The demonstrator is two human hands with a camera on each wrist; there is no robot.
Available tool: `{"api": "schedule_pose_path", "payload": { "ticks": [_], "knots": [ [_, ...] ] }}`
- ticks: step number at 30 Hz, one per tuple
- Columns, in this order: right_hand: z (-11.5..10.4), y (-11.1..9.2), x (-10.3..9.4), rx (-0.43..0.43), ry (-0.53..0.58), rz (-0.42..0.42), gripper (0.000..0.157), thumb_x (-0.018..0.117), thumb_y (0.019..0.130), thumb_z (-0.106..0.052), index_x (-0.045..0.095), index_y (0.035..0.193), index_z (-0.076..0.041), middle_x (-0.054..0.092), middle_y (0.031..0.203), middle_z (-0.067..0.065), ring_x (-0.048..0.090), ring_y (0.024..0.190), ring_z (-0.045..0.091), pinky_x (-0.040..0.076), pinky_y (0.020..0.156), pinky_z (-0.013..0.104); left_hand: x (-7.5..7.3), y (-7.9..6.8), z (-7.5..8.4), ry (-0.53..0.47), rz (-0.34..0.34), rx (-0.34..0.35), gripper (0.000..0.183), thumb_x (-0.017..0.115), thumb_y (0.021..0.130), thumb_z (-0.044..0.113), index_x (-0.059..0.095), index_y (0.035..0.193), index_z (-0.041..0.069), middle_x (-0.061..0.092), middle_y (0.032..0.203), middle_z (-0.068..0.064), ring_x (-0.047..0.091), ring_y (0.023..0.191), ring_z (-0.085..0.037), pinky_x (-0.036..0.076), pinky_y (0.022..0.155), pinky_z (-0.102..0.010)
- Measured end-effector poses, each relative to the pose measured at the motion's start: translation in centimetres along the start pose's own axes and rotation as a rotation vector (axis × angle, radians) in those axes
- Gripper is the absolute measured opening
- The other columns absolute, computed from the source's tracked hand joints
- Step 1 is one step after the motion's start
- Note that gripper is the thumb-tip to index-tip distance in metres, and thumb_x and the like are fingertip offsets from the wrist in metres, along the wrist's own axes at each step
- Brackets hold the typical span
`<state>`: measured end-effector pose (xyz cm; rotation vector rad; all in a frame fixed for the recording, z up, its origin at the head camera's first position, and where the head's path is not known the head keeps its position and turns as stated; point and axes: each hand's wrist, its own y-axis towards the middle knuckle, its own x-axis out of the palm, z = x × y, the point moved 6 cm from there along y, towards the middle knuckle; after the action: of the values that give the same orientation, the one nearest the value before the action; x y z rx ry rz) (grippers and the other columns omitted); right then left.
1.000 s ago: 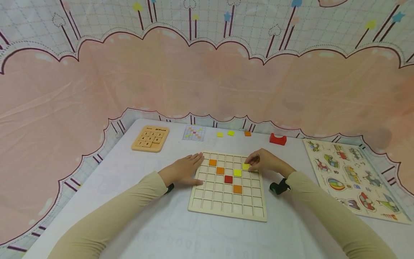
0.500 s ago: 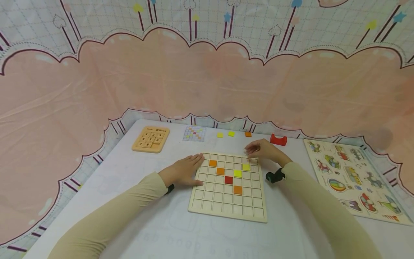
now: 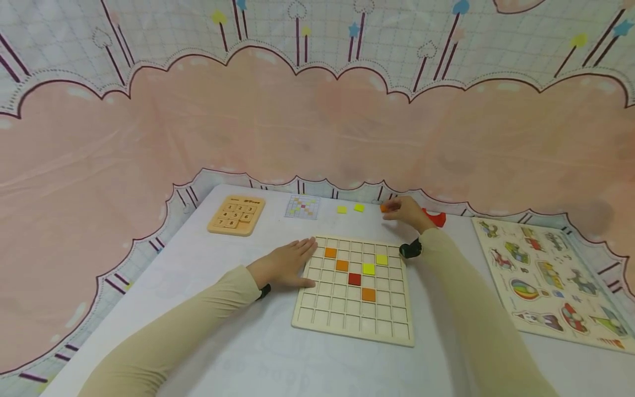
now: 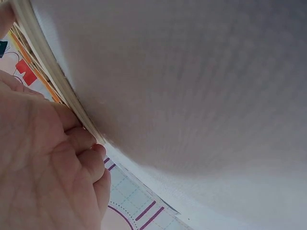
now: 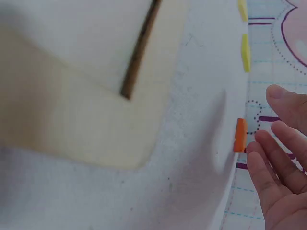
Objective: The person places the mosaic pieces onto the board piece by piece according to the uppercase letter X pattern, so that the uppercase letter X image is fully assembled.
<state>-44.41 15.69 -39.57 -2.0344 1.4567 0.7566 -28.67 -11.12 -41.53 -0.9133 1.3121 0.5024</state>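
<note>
A wooden grid board (image 3: 337,320) lies mid-table in the head view. In its cells sit three orange tiles, a red tile (image 3: 354,279) and two yellow tiles, one of them a yellow tile (image 3: 369,269) just above the red. My left hand (image 3: 284,264) rests with extended fingers along the board's left edge. Beyond the board, my right hand (image 3: 407,214) reaches over the table's far side, its fingertips at a loose orange tile (image 5: 240,135). The right wrist view shows those fingers loosely bent beside the tile, thumb apart.
Two loose yellow tiles, including one yellow tile (image 3: 359,208), lie left of the orange one. A pattern card (image 3: 302,207) and a number sliding puzzle (image 3: 236,215) are further left. A red piece (image 3: 436,219) is partly behind the right hand; a picture puzzle (image 3: 555,281) lies right.
My right hand has left the upper-right yellow tile, which stays in its cell, and moved away over the board's far edge to the loose orange tile. My left hand stays put.
</note>
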Motion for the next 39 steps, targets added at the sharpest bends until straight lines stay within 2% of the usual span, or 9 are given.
{"api": "schedule_pose_path", "payload": {
  "ticks": [6, 12, 15, 22, 29, 33, 39],
  "knots": [
    [0.3, 0.3, 0.2, 0.044, -0.048, -0.009, 0.044, 0.07, 0.084, -0.011, 0.059, 0.124, 0.001, 0.057, 0.125, 0.022, 0.051, 0.11, 0.032, 0.043, 0.103, 0.045, 0.3, 0.1, -0.1, 0.014, -0.008, -0.009, 0.095, 0.044, 0.088, 0.065, 0.01, 0.151, 0.002, 0.007, 0.159, -0.014, 0.01, 0.147, -0.026, 0.014, 0.121, -0.038],
    [0.4, 0.3, 0.4, 0.066, -0.101, -0.042, 0.044, 0.07, 0.084, -0.015, 0.06, 0.124, 0.0, 0.061, 0.12, 0.02, 0.05, 0.099, 0.026, 0.047, 0.092, 0.035, 0.4, 0.0, -0.2, 0.023, -0.013, -0.02, 0.095, 0.043, 0.088, 0.066, 0.01, 0.151, 0.002, 0.007, 0.159, -0.013, 0.01, 0.147, -0.025, 0.014, 0.121, -0.038],
    [0.4, 0.2, 0.4, 0.075, -0.109, -0.057, 0.042, 0.07, 0.085, -0.016, 0.061, 0.123, 0.0, 0.063, 0.117, 0.019, 0.051, 0.098, 0.025, 0.047, 0.092, 0.035, 0.3, 0.0, -0.1, 0.016, -0.015, -0.025, 0.095, 0.044, 0.088, 0.065, 0.01, 0.151, 0.003, 0.007, 0.159, -0.013, 0.01, 0.148, -0.025, 0.014, 0.121, -0.037],
    [0.5, -0.2, 0.4, 0.065, -0.056, -0.085, 0.032, 0.069, 0.085, -0.012, 0.067, 0.115, -0.001, 0.065, 0.119, 0.018, 0.054, 0.108, 0.029, 0.043, 0.103, 0.044, 0.2, 0.0, 0.0, 0.025, -0.016, -0.027, 0.095, 0.043, 0.088, 0.066, 0.01, 0.151, 0.003, 0.007, 0.159, -0.013, 0.01, 0.148, -0.025, 0.014, 0.121, -0.037],
    [1.0, -0.3, 0.5, 0.11, 0.048, -0.044, 0.039, 0.066, 0.087, -0.009, 0.06, 0.125, -0.004, 0.059, 0.128, 0.019, 0.05, 0.113, 0.03, 0.04, 0.108, 0.044, 0.2, 0.0, 0.0, 0.008, -0.019, -0.02, 0.096, 0.044, 0.088, 0.066, 0.01, 0.151, 0.002, 0.007, 0.159, -0.014, 0.01, 0.147, -0.026, 0.014, 0.121, -0.038],
    [0.9, -0.3, 0.9, 0.093, 0.024, -0.069, 0.041, 0.067, 0.086, -0.009, 0.059, 0.126, -0.005, 0.058, 0.128, 0.018, 0.049, 0.116, 0.031, 0.039, 0.109, 0.046, 0.3, 0.0, 0.1, 0.014, -0.018, -0.016, 0.096, 0.044, 0.088, 0.066, 0.01, 0.151, 0.002, 0.007, 0.159, -0.013, 0.011, 0.147, -0.025, 0.014, 0.121, -0.038],
    [0.2, 0.0, 1.5, 0.004, 0.014, -0.148, 0.036, 0.07, 0.083, -0.006, 0.064, 0.119, -0.003, 0.065, 0.119, 0.016, 0.06, 0.109, 0.026, 0.043, 0.105, 0.042, 0.3, 0.1, -0.1, 0.035, -0.02, -0.02, 0.096, 0.043, 0.088, 0.066, 0.01, 0.151, 0.002, 0.007, 0.159, -0.013, 0.01, 0.148, -0.025, 0.013, 0.121, -0.037]
  ]
}}
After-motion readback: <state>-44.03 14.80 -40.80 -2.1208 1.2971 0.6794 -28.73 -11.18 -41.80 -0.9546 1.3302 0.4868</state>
